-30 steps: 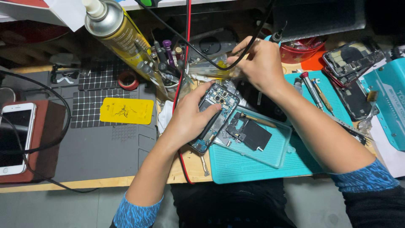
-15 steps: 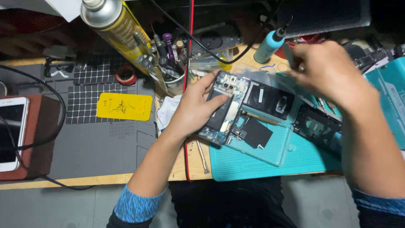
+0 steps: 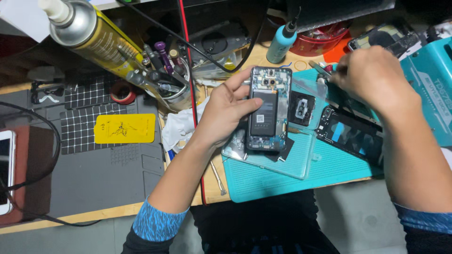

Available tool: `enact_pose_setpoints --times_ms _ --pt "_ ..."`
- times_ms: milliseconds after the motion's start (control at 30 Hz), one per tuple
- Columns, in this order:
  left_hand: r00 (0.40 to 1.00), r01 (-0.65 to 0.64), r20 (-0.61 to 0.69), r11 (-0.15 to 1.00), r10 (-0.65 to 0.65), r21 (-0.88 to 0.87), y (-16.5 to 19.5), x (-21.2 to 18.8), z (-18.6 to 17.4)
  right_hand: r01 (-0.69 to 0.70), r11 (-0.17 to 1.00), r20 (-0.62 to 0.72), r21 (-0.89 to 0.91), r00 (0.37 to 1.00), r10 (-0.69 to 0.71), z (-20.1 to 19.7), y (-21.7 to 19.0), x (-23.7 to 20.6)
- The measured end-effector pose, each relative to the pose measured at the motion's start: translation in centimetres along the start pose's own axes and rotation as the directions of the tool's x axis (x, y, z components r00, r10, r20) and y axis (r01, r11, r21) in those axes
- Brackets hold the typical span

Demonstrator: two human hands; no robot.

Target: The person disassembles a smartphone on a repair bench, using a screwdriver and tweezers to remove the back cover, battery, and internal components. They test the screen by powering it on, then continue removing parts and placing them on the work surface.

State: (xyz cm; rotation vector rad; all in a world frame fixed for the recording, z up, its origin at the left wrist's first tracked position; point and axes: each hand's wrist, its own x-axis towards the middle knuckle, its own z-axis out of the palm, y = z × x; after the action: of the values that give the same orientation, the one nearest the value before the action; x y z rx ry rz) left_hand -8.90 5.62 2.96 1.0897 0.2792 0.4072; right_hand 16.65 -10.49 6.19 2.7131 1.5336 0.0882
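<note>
My left hand [image 3: 226,110] grips an opened phone [image 3: 266,109] by its left edge, holding it upright over the teal mat [image 3: 282,176]; its black battery and circuit board face up. My right hand [image 3: 372,77] is at the mat's far right, fingers curled around a thin metal tool [image 3: 322,69] near the red bowl [image 3: 320,42]. A black phone back cover [image 3: 351,134] lies just below that hand. A small black camera part [image 3: 301,107] rests between the phone and the cover.
A yellow spray can [image 3: 89,35] leans at top left beside a cup of tools [image 3: 165,70]. A blue-handled tool [image 3: 281,42], grey work mat [image 3: 103,160], yellow card [image 3: 125,128], red tape roll [image 3: 123,93], white phone [image 3: 5,169] and teal case [image 3: 428,80] surround the work area.
My right hand has swung from the back centre to the right side of the mat. My left hand has turned the opened phone upright and lifted it slightly.
</note>
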Motion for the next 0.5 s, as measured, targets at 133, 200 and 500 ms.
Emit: enact_pose_setpoints --times_ms 133,200,500 --pt "0.999 0.011 -0.052 0.998 -0.014 -0.064 0.2 0.8 0.5 0.116 0.902 -0.222 0.417 0.975 -0.023 -1.7 -2.3 -1.2" --pt "0.999 -0.010 -0.039 0.996 0.007 -0.089 0.4 1.1 0.6 0.100 0.711 -0.146 0.696 0.989 0.004 -2.5 -4.0 -1.7" --pt "0.995 -0.082 -0.066 0.992 0.076 -0.094 0.4 0.9 0.2 0.131 0.399 -0.131 0.907 0.991 -0.028 -3.0 -8.5 -2.8"
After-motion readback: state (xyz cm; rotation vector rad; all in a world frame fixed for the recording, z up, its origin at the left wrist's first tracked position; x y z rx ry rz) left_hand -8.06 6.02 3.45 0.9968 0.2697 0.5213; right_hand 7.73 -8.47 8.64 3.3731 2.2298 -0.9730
